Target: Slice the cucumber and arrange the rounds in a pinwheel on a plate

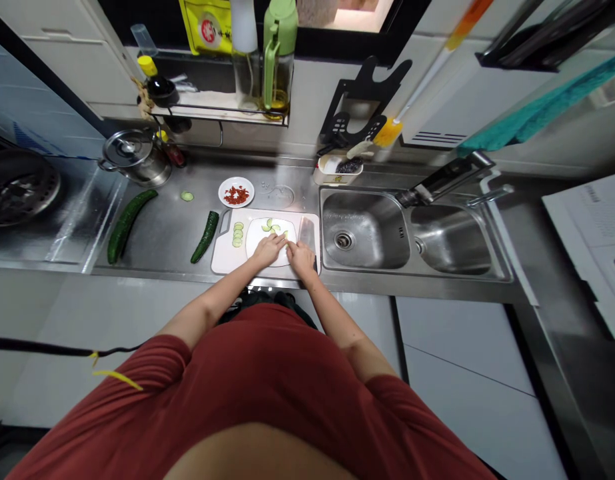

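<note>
My left hand [269, 251] and my right hand [300, 258] meet over the right side of a white plate [254, 250]. Their fingertips close on a pale green cucumber slice [286, 235], partly hidden by the fingers. Several thin cucumber slices [270, 225] lie curved near the plate's far edge. Under the plate is a white cutting board [225, 259]. A short overlapping row of cucumber slices [238, 235] rests on the board, left of the plate. At the board's right end lies a knife [306, 231], beside my right hand.
Left of the board lie a cut cucumber [205, 237], a whole cucumber [129, 225] and a cucumber end [187, 196]. A small dish of chopped red pieces [236, 193] stands behind. A lidded pot [137, 158] is at the back left; a double sink [366, 230] adjoins on the right.
</note>
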A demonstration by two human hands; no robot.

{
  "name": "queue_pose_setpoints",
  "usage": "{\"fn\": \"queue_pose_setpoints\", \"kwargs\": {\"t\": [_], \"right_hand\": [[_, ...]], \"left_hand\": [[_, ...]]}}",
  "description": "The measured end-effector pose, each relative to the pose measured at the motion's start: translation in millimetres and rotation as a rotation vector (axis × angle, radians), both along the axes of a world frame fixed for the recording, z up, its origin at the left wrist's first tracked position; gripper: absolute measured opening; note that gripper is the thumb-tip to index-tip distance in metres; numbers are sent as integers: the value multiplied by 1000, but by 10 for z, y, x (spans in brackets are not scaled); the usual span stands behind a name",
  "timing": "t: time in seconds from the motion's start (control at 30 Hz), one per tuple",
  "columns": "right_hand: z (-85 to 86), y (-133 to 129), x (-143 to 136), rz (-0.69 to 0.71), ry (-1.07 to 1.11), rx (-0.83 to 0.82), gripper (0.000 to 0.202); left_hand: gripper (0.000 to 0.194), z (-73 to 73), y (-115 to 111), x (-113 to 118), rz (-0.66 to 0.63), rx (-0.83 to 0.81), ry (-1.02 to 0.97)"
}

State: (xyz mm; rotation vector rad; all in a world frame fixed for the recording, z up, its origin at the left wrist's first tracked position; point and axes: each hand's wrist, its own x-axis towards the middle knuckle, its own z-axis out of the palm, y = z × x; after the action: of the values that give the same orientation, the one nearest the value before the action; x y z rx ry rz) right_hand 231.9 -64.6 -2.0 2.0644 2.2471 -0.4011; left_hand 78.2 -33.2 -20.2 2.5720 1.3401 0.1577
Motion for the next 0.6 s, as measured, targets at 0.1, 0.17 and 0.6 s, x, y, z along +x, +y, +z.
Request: {"fn": "queue_pose_setpoints", "kwargs": {"t": [0.1, 0.17, 0.6], "right_hand": [[11, 1, -2, 2, -6, -7, 41], [17, 2, -4, 0, -9, -13, 41], [23, -5, -30, -16, 0, -26, 39]], "left_hand": [[42, 13, 1, 1, -6, 1, -2], [42, 9, 3, 1, -8, 5, -1], [42, -32, 3, 15, 1, 0, 30]]}}
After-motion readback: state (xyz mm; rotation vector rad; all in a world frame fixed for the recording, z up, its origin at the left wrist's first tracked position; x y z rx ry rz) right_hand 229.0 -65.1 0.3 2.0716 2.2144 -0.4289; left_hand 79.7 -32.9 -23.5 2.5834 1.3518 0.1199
